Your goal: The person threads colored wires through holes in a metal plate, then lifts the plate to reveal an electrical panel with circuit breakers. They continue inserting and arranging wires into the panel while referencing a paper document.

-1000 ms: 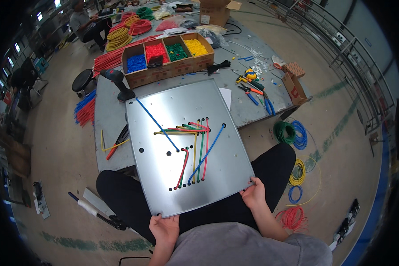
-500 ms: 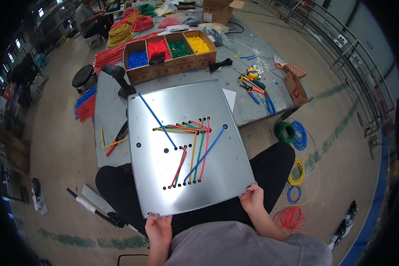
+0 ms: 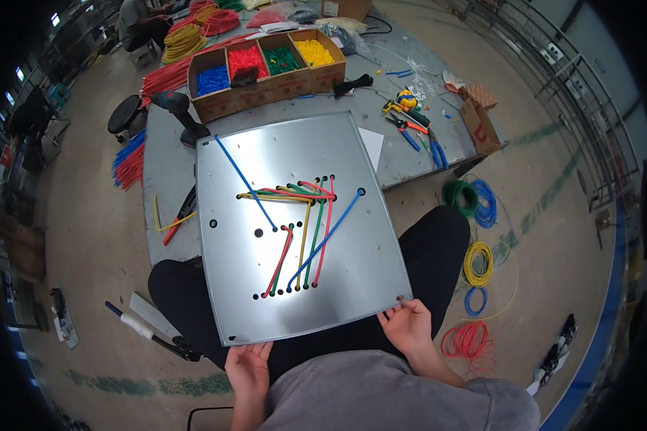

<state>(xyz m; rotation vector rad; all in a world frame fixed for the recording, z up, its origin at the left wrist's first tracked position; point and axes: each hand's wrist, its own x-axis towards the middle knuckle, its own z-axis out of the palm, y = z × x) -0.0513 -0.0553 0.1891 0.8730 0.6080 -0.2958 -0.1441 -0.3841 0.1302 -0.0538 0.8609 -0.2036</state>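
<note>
A flat silver metal panel (image 3: pixel 338 258) rests tilted across my lap, its far end by the table. Blue, red, green and yellow wires run between small holes in it, among them a blue wire (image 3: pixel 336 227) slanting across the others. My left hand (image 3: pixel 249 366) holds the near edge close to the left corner, its fingertips tucked beneath. At the near right corner my right hand (image 3: pixel 410 329) grips the edge, fingertips partly hidden under the panel.
On the grey table (image 3: pixel 410 169) stands a cardboard box (image 3: pixel 266 93) of coloured caps, beside a power drill (image 3: pixel 183 116). Pliers (image 3: pixel 438 152) lie on the right, red-handled cutters (image 3: pixel 182 219) on the left. Wire coils (image 3: pixel 477 264) lie on the floor at right. Another person sits far left.
The panel has shifted slightly left and up in the picture, along with much of the scene. My left fingers now sit under the near edge, a little in from the corner.
</note>
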